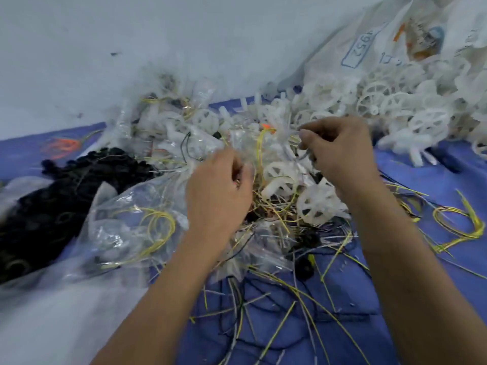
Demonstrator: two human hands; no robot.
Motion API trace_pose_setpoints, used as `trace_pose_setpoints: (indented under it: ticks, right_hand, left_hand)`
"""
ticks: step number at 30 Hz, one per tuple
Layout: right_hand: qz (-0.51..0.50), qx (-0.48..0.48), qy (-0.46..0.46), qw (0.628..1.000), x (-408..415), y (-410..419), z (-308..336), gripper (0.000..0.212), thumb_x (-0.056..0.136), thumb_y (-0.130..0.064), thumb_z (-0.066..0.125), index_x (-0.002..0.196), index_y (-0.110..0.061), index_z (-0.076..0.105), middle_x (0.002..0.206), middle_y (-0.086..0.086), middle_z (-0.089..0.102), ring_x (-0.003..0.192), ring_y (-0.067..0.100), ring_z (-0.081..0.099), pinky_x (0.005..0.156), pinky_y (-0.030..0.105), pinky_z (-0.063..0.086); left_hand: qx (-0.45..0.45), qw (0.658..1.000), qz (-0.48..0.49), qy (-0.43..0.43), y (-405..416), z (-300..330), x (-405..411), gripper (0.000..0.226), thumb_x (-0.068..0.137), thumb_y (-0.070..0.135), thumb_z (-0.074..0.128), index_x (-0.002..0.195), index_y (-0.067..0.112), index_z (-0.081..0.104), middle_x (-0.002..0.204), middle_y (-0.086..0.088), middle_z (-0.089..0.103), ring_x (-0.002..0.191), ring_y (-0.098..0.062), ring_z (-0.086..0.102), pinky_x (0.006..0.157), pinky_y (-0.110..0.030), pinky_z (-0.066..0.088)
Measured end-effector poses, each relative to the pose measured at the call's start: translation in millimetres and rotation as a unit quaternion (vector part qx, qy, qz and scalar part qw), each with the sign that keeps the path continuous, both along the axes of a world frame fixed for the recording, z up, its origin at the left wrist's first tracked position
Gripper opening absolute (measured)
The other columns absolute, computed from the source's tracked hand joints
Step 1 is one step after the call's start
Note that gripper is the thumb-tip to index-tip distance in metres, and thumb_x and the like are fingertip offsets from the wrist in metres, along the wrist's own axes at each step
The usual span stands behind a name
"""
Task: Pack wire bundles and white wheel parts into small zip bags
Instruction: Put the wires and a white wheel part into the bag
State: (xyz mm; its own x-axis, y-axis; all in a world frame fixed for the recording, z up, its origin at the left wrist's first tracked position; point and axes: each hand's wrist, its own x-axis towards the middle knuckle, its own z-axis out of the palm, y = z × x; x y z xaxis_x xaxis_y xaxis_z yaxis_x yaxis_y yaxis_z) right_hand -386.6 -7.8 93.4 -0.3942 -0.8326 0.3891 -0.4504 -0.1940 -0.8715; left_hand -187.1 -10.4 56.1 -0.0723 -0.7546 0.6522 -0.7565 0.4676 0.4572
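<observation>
On the blue cloth (pixel 355 299) lie yellow and black wires (pixel 284 306), white spoked wheels (pixel 316 204), clear bags (pixel 126 227), black rings (pixel 47 206) at its left, and a white sack (pixel 369 48) with blue writing at its far right.

Near edge: loose wires (pixel 276 312) criss-cross the blue cloth (pixel 421 299), low and flat.
Left: filled clear bags (pixel 131 233) and a black heap (pixel 52 206) crowd that side.
Far right: a pile of white wheels (pixel 395 106) spills from a sack (pixel 369 48).
Right edge: one yellow wire coil (pixel 458 222) on open cloth.
</observation>
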Motion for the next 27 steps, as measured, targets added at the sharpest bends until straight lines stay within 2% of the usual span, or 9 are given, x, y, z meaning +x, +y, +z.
trace_pose_setpoints:
  ticks: [3, 6, 8, 11, 13, 15, 18, 23, 27]
  right_hand:
    - [0.107, 0.036, -0.071, 0.991, 62, -20, 2, 0.009, 0.095, -0.01, 0.067, 0.09, -0.011, 0.075, 0.067, 0.004, 0.07, 0.048, 0.006, 0.053, 0.049, 0.02, 0.044]
    - [0.172, 0.058, -0.128, 0.975, 114, -36, 1, 0.015, 0.092, -0.003, 0.067, 0.08, -0.01, 0.072, 0.067, 0.01, 0.067, 0.049, 0.011, 0.05, 0.044, 0.023, 0.042]
    - [0.202, 0.077, -0.158, 0.964, 139, -47, -2, 0.016, 0.092, 0.0, 0.066, 0.079, -0.008, 0.07, 0.066, 0.011, 0.066, 0.047, 0.01, 0.049, 0.043, 0.021, 0.04]
    - [0.221, 0.087, -0.241, 0.941, 152, -59, -8, 0.012, 0.093, 0.002, 0.065, 0.083, -0.002, 0.069, 0.065, 0.01, 0.064, 0.045, 0.007, 0.048, 0.04, 0.017, 0.037]
    - [0.231, 0.095, -0.345, 0.905, 160, -67, -14, 0.005, 0.095, 0.002, 0.062, 0.092, 0.001, 0.066, 0.066, 0.008, 0.063, 0.048, 0.006, 0.05, 0.041, 0.015, 0.036]
    - [0.239, 0.101, -0.399, 0.879, 167, -72, -23, 0.006, 0.097, 0.002, 0.06, 0.096, 0.003, 0.065, 0.069, 0.008, 0.061, 0.052, 0.006, 0.051, 0.042, 0.014, 0.037]
    - [0.25, 0.114, -0.39, 0.879, 172, -75, -36, 0.008, 0.097, 0.002, 0.06, 0.093, 0.002, 0.066, 0.069, 0.008, 0.062, 0.054, 0.007, 0.051, 0.043, 0.015, 0.038]
    - [0.279, 0.127, -0.354, 0.884, 160, -77, -37, 0.01, 0.098, 0.0, 0.059, 0.091, -0.003, 0.065, 0.067, 0.005, 0.065, 0.052, 0.005, 0.051, 0.044, 0.014, 0.038]
    - [0.293, 0.134, -0.298, 0.898, 148, -81, -32, 0.013, 0.098, -0.001, 0.059, 0.089, -0.007, 0.066, 0.07, 0.006, 0.065, 0.051, 0.005, 0.05, 0.043, 0.013, 0.037]
  left_hand:
    - [0.113, 0.979, 0.171, -0.01, -9, -24, 60, 0.037, 0.088, 0.05, 0.068, 0.098, 0.019, 0.049, 0.099, -0.002, 0.056, 0.091, -0.027, 0.055, 0.069, -0.034, 0.034]
    - [0.222, 0.959, 0.176, -0.02, -6, -45, 86, 0.053, 0.083, 0.066, 0.066, 0.102, 0.02, 0.048, 0.102, -0.003, 0.055, 0.096, -0.029, 0.058, 0.07, -0.038, 0.042]
    - [0.235, 0.955, 0.177, -0.03, -5, -51, 89, 0.053, 0.084, 0.072, 0.058, 0.098, 0.022, 0.05, 0.099, -0.001, 0.057, 0.093, -0.027, 0.059, 0.069, -0.038, 0.043]
    - [0.242, 0.949, 0.196, -0.051, -6, -49, 77, 0.063, 0.082, 0.078, 0.049, 0.103, 0.019, 0.057, 0.103, -0.004, 0.064, 0.098, -0.031, 0.063, 0.078, -0.041, 0.051]
    - [0.23, 0.95, 0.199, -0.068, -8, -49, 73, 0.056, 0.085, 0.071, 0.053, 0.103, 0.019, 0.058, 0.102, -0.005, 0.064, 0.097, -0.032, 0.064, 0.075, -0.041, 0.048]
    - [0.212, 0.957, 0.187, -0.062, -6, -48, 71, 0.046, 0.087, 0.063, 0.058, 0.1, 0.018, 0.057, 0.099, -0.005, 0.064, 0.092, -0.033, 0.064, 0.068, -0.039, 0.043]
    - [0.184, 0.968, 0.155, -0.067, -4, -48, 64, 0.035, 0.087, 0.052, 0.059, 0.095, 0.018, 0.056, 0.097, -0.006, 0.06, 0.087, -0.034, 0.064, 0.061, -0.035, 0.035]
    - [0.176, 0.967, 0.152, -0.108, -5, -51, 64, 0.027, 0.088, 0.039, 0.064, 0.1, 0.014, 0.064, 0.1, -0.01, 0.063, 0.09, -0.036, 0.066, 0.062, -0.034, 0.034]
    - [0.179, 0.964, 0.149, -0.131, -4, -51, 62, 0.035, 0.089, 0.046, 0.063, 0.102, 0.014, 0.065, 0.103, -0.011, 0.062, 0.091, -0.036, 0.066, 0.063, -0.034, 0.034]
